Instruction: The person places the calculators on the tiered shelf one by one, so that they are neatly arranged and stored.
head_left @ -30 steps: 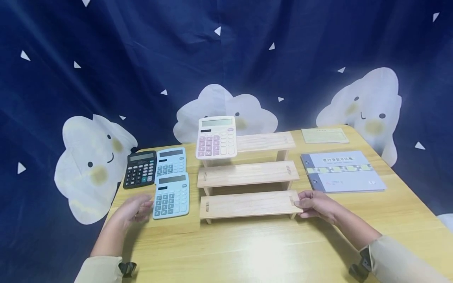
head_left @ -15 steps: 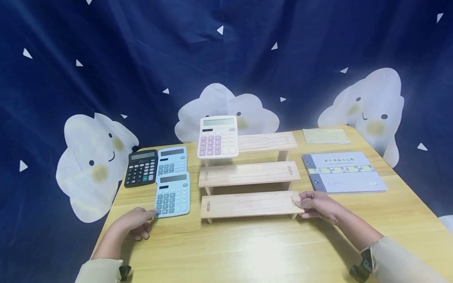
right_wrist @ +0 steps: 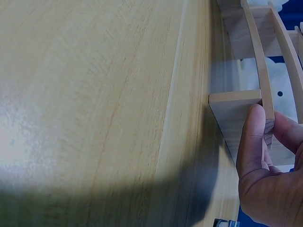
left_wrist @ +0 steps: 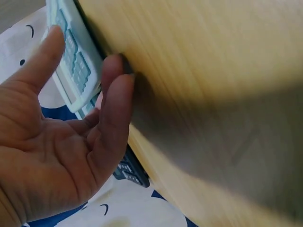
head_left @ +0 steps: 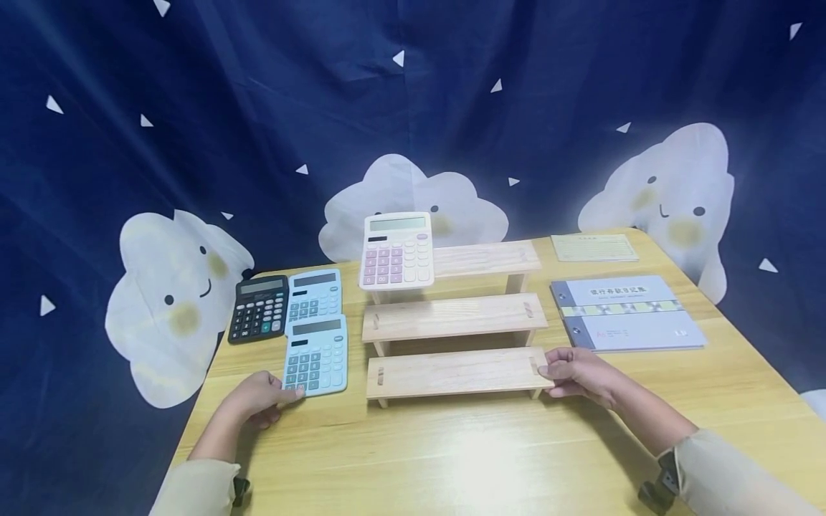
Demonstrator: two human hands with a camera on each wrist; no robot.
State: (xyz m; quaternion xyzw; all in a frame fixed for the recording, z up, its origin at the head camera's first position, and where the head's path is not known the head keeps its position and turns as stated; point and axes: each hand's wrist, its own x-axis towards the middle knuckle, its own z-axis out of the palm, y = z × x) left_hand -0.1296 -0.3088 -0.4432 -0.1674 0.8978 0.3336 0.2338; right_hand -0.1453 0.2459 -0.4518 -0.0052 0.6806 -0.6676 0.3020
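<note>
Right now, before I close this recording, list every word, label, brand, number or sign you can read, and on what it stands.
"银行存款日记账": title on the ledger, first character soft.
"1", "2", "3": keys of the front blue calculator, faint.
"00": key of the white calculator, faint.
Too small or blurred: the ledger's small print, the slip, keys on the black calculator and rear blue calculator.
Brands: none readable.
</note>
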